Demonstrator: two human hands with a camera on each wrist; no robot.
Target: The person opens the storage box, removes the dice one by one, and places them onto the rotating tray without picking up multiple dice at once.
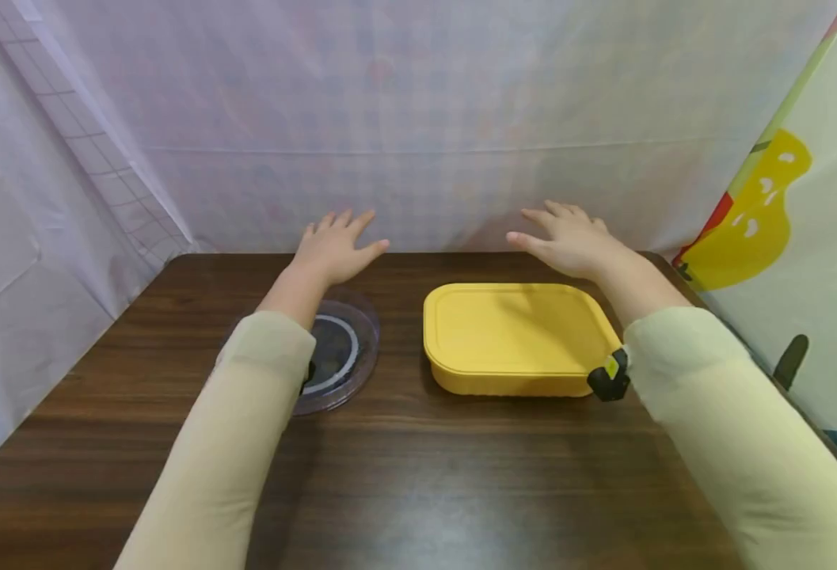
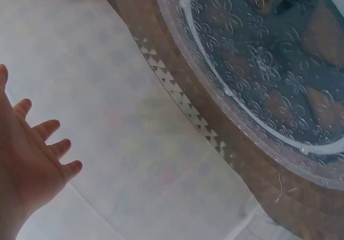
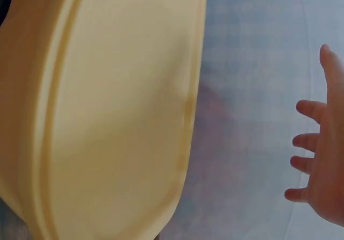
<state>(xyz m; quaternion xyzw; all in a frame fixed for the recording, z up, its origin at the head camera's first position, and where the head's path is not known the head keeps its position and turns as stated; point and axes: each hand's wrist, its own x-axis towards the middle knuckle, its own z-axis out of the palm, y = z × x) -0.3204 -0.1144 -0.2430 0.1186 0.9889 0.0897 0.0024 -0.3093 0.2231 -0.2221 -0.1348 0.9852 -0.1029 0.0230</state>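
My left hand [image 1: 331, 249] is held in the air with its fingers spread, above the far side of a round clear plastic dish [image 1: 364, 348]. Floral embossing and a white ring show on the dish [image 2: 252, 79] in the left wrist view. In the head view, my left forearm hides part of it. A yellow rectangular box [image 1: 518, 328] with its lid on stands right of centre. Past the far right corner of that box, my right hand [image 1: 571, 241] hovers with fingers extended. Neither hand touches or holds anything.
Everything stands on a dark wooden table [image 1: 404, 491]. A pale checked cloth [image 1: 418, 119] hangs behind its far edge. On the right is a white sheet [image 1: 810, 317] with a yellow print. Black wrist mounts [image 1: 609, 378] are worn at the cuffs.
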